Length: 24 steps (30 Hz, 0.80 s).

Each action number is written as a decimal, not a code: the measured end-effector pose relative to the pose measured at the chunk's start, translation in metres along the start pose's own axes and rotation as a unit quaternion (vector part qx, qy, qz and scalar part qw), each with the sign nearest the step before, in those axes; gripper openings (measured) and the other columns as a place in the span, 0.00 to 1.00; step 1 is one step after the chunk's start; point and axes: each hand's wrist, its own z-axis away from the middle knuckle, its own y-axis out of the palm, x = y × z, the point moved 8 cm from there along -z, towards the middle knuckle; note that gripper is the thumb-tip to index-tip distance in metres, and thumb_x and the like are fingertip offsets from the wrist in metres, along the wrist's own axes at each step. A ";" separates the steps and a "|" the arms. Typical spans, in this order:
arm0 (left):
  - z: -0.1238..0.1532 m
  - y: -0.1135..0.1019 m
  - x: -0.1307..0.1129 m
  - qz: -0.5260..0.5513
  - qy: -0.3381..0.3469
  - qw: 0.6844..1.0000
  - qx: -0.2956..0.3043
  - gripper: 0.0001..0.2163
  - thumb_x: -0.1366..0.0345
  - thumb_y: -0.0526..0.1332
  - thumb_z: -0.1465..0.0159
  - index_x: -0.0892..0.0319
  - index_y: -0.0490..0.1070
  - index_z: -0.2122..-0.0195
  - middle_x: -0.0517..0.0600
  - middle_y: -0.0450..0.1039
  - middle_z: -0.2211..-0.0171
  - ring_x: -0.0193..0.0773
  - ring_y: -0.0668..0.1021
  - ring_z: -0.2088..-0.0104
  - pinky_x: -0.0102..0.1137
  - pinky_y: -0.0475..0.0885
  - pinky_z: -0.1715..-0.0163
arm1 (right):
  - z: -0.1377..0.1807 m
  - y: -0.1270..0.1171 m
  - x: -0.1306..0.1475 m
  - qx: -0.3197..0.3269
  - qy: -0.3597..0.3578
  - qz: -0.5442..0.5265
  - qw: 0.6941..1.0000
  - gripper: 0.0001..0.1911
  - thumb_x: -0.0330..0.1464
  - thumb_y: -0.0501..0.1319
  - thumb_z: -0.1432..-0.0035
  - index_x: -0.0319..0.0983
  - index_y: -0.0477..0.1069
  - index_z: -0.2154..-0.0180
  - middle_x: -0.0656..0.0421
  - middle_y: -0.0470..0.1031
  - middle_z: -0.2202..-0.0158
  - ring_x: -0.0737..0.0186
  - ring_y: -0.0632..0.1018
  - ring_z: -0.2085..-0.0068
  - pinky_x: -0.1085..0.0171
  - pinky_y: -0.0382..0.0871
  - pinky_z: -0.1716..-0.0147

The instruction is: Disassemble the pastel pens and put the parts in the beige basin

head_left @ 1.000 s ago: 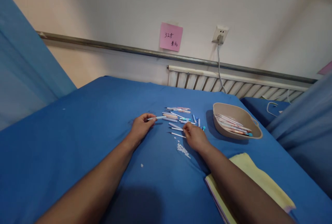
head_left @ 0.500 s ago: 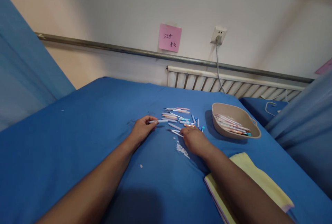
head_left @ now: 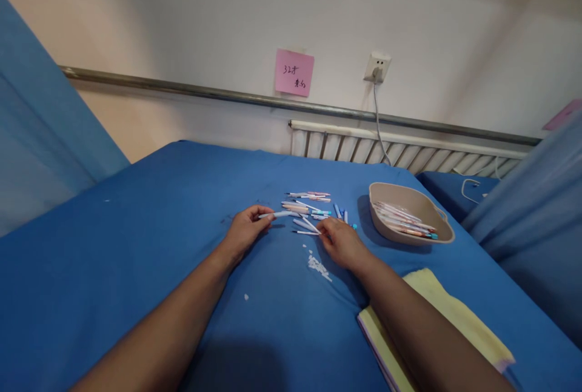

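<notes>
My left hand (head_left: 249,229) pinches a pale blue pen barrel (head_left: 282,214), which points right. Between the fingertips of my right hand (head_left: 342,240) is a thin white pen refill (head_left: 310,224), its dark tip slanting up and left close to the barrel's open-looking end. Whether the two touch I cannot make out. Another white refill (head_left: 304,232) lies just below it on the blue sheet. Behind my hands are rows of pen parts: peach and pale barrels (head_left: 295,208), more refills and pens (head_left: 313,194), and blue caps (head_left: 337,211).
A beige basket (head_left: 382,189) holding several pens stands to the right. Small white bits (head_left: 318,266) lie in a heap near my right wrist. A folded yellow cloth (head_left: 448,307) is under my right forearm. The blue-covered surface (head_left: 150,234) runs back to a radiator (head_left: 345,143).
My right hand has lifted a refill off the sheet and tilted it toward the barrel. My left hand stays nearly in place with the barrel.
</notes>
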 end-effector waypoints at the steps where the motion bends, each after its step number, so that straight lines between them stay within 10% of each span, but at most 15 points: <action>1: 0.000 0.001 0.000 -0.003 0.001 1.000 0.004 0.17 0.58 0.67 0.54 0.63 0.71 0.67 0.44 0.68 0.79 0.30 0.69 0.79 0.25 0.63 0.77 | 0.000 0.000 0.001 0.000 -0.004 0.002 1.000 0.08 0.26 0.54 0.43 0.39 0.66 0.61 0.56 0.71 0.63 0.61 0.71 0.60 0.64 0.61 0.58; 24: 0.008 0.021 0.002 -0.045 0.000 0.994 0.097 0.14 0.58 0.66 0.51 0.62 0.72 0.68 0.44 0.69 0.79 0.30 0.69 0.79 0.24 0.62 0.77 | 0.003 -0.033 -0.002 -0.090 -0.047 -0.114 0.988 0.10 0.30 0.53 0.39 0.42 0.72 0.61 0.56 0.71 0.64 0.62 0.73 0.62 0.64 0.67 0.61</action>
